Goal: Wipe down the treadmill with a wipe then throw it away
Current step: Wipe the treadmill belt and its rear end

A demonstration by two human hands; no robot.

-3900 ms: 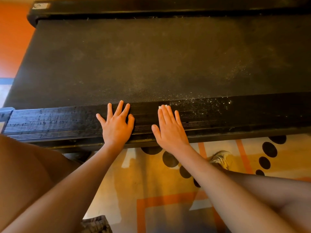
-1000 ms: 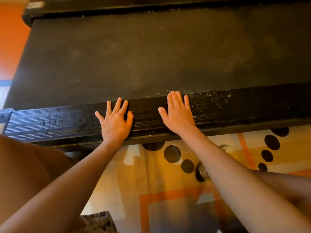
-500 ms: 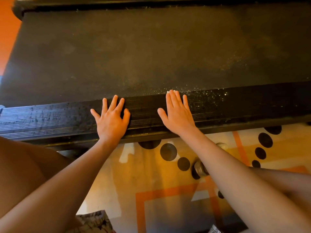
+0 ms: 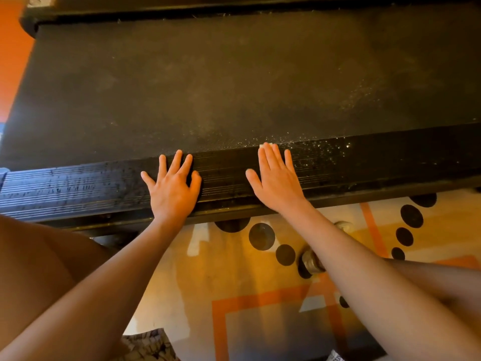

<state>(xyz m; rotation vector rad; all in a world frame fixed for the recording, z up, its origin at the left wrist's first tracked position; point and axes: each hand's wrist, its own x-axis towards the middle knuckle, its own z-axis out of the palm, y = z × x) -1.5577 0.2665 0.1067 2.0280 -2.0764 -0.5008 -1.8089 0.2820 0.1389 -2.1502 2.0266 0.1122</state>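
The left hand (image 4: 171, 188) is resting flat, fingers spread, on the ribbed side rail (image 4: 65, 188) of the treadmill (image 4: 208, 82). The right hand (image 4: 277, 183) is pressing a white wipe (image 4: 266, 145) on the same rail, and the wipe is showing only at its fingertips. White specks (image 4: 325, 149) are lying just beside it.

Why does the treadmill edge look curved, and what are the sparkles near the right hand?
Head view: the wide-angle lens bows the side rail; warm light glints off specks beside the right hand and off streaks left of the left hand; near forearms fall in shadow.
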